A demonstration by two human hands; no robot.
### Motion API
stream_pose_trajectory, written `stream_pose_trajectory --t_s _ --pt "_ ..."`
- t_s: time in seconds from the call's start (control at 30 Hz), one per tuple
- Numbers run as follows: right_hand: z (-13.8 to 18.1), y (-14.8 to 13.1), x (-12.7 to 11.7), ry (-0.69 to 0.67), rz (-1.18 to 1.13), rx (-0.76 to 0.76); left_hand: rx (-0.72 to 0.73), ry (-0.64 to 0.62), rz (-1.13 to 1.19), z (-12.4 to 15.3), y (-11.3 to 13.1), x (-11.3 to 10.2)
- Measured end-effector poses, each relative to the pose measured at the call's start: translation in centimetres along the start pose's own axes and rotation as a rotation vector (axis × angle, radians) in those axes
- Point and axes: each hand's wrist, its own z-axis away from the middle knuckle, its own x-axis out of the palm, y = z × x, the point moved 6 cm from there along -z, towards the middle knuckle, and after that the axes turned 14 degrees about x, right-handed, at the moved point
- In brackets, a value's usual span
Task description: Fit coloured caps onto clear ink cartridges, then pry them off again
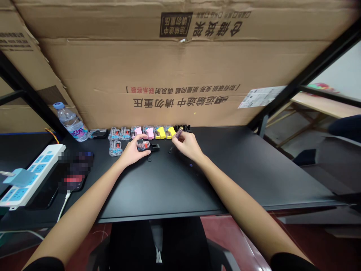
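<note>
My left hand is closed around a small clear plastic device with a red part inside, its thumb and fingers on either side. A black piece sticks out from its right end. In my right hand is a short purplish-brown pen-like tool, pinched and slanted, its lower end pointing down toward the tabletop. Near that end a small dark bit lies on the table. Just below my left hand lies a small black ring.
Along the cardboard wall stand several clear devices, pink ones, yellow ones and black pieces. At left are a water bottle, a power strip and a phone with a white cable. The black table extends right.
</note>
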Motion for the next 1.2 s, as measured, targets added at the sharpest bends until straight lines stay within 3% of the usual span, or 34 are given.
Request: stream_pose_trajectory --t_s 0.23,0.3,0.37,0.47,0.57,0.73,1.2 --pt "-0.5 0.9 -0.2 -0.002 0.151 0.036 -0.006 -0.006 0.01 -0.1 0.0 0.0" --pt "-0.3 0.5 -0.5 -0.002 0.095 0.043 0.001 -0.005 0.007 0.0 -0.1 0.0" --pt "0.3 -0.5 -0.2 -0.069 -0.063 0.047 0.003 -0.011 0.011 0.0 -0.2 0.1" --pt "1.9 -2.7 1.6 -0.274 -0.28 0.022 -0.003 -0.024 0.038 0.1 -0.4 0.2" --pt "3.4 -4.2 3.7 -0.457 -0.321 -0.019 0.007 -0.013 0.054 -0.1 -0.1 0.1" --pt "4.0 -3.5 5.4 -0.532 -0.3 -0.026 0.02 -0.011 0.061 -0.1 0.1 0.0" --pt "-0.2 0.7 0.9 -0.223 -0.017 0.004 -0.007 -0.028 0.032 -0.1 0.1 -0.1"
